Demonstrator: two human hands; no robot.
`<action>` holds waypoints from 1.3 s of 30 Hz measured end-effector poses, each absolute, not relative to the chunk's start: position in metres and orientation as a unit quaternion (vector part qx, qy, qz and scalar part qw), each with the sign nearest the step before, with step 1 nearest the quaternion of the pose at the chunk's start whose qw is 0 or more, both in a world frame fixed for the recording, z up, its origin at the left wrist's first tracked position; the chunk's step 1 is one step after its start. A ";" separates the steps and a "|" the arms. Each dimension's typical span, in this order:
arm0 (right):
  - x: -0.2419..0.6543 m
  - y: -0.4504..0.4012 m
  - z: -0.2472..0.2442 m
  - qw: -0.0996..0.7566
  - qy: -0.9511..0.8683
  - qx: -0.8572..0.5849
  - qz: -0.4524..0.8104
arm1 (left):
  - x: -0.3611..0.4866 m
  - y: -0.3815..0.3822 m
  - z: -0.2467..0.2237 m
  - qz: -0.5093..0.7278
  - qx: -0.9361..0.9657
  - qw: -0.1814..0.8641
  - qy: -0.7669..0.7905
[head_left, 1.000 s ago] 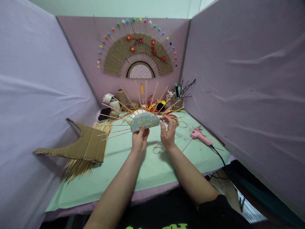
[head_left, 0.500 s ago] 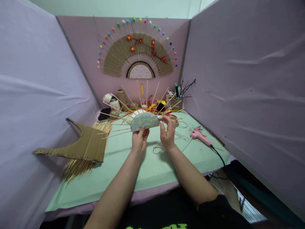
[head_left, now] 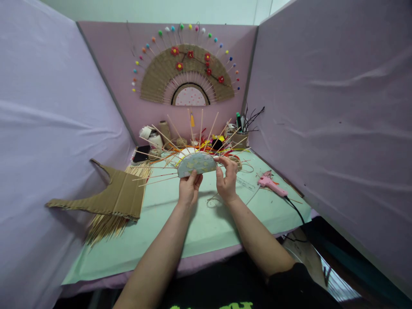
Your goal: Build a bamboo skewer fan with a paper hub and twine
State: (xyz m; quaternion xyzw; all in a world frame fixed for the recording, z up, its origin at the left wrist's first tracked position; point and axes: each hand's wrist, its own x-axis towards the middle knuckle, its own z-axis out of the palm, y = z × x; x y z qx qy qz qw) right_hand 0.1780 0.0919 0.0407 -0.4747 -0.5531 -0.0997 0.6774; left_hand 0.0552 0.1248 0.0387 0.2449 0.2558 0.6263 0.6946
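A half-circle fan base [head_left: 197, 165], pale blue-green with yellowish patches, is held up above the table. Thin wooden sticks [head_left: 202, 128] radiate from its curved edge. My left hand [head_left: 189, 189] pinches its straight lower edge, thumb in front and the other fingers behind. At its right corner, my right hand [head_left: 227, 180] has bent fingers and a thumb closed about the edge; a stick there partly hides behind the fingers. A loop of string [head_left: 213, 201] lies on the table below the hands.
A finished fan [head_left: 189, 71] hangs on the back panel. Cardboard [head_left: 119, 193] lies over a stick bundle [head_left: 107, 227] at left. At right rests a pink glue gun [head_left: 270, 183] with its cord. Jars [head_left: 156, 139], coloured strips and a pot of twigs [head_left: 240, 139] line the back.
The fan base and its sticks have shifted very slightly to the right and tilted a little. Both hands keep nearly the same place and grip.
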 end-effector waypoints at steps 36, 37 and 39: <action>0.183 0.104 0.038 0.768 -0.459 -0.446 0.005 | 0.047 0.131 0.042 0.629 0.198 0.713 0.237; 0.182 0.102 0.038 0.761 -0.473 -0.445 0.000 | 0.048 0.131 0.042 0.632 0.201 0.709 0.240; 0.179 0.100 0.039 0.738 -0.509 -0.443 -0.018 | 0.049 0.130 0.043 0.640 0.212 0.698 0.240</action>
